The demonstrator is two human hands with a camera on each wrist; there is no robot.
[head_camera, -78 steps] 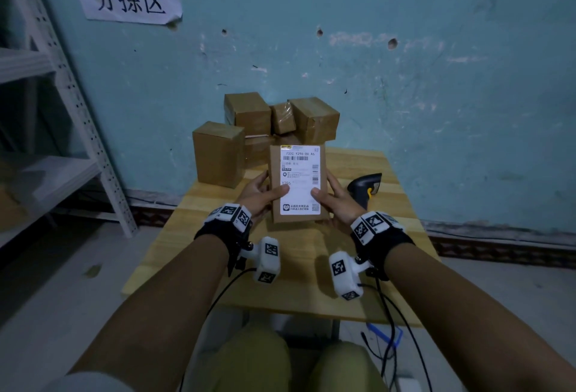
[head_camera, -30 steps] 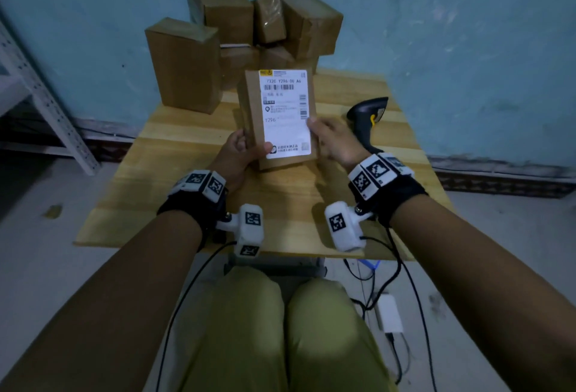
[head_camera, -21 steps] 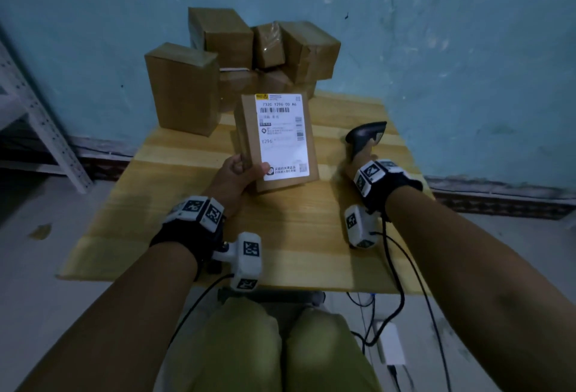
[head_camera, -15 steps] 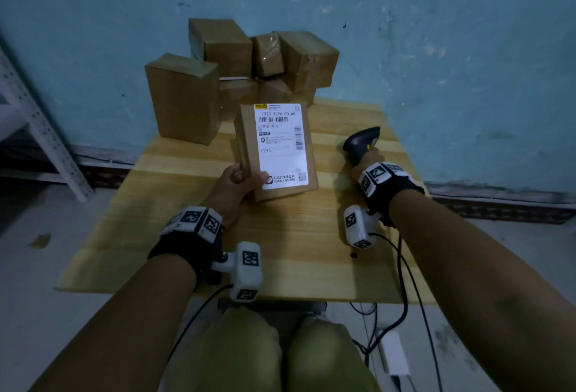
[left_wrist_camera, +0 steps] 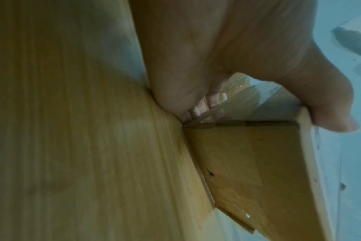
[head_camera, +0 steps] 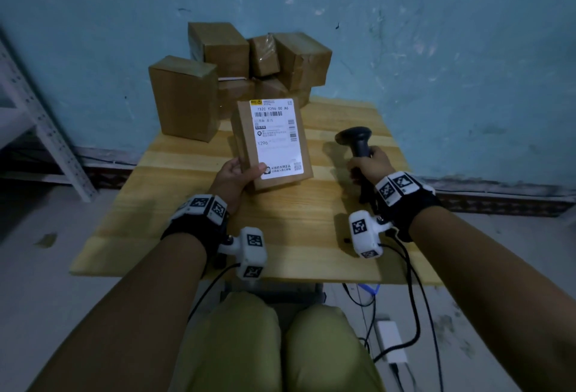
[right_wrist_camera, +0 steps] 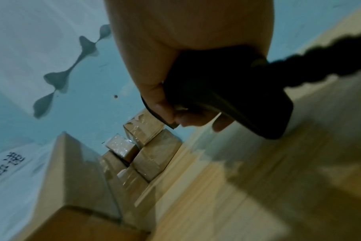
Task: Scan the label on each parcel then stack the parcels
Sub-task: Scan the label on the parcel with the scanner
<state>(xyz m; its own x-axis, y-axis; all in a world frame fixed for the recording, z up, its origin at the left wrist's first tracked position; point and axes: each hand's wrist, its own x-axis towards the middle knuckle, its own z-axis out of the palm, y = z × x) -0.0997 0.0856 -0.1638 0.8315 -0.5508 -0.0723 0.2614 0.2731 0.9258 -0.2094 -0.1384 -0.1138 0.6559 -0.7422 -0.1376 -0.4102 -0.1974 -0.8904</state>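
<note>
A person's left hand (head_camera: 234,175) pinches the lower left corner of a stiff, seemingly light cardboard parcel (head_camera: 271,142) tilted label-up on the wooden table (head_camera: 280,235), while the right hand (head_camera: 371,165) wraps the scanner (head_camera: 358,142) handle.

Your work surface: a pale wooden table (head_camera: 280,235) of lengthwise planks, set against a blue wall.

On it, placed from the labelled parcel (head_camera: 274,142) that stands on its lower edge near the middle, tipped back with its white label toward you:

- Tall brown box (head_camera: 184,98), upright, behind and to the left of the labelled parcel, at the table's far left corner.
- Heap of taped brown parcels (head_camera: 258,58), directly behind the labelled parcel against the wall, several piled on others; only the bottom ones rest on the wood.
- Black barcode scanner (head_camera: 358,142), well to the right of the labelled parcel; whether its base touches the table cannot be told.
</note>
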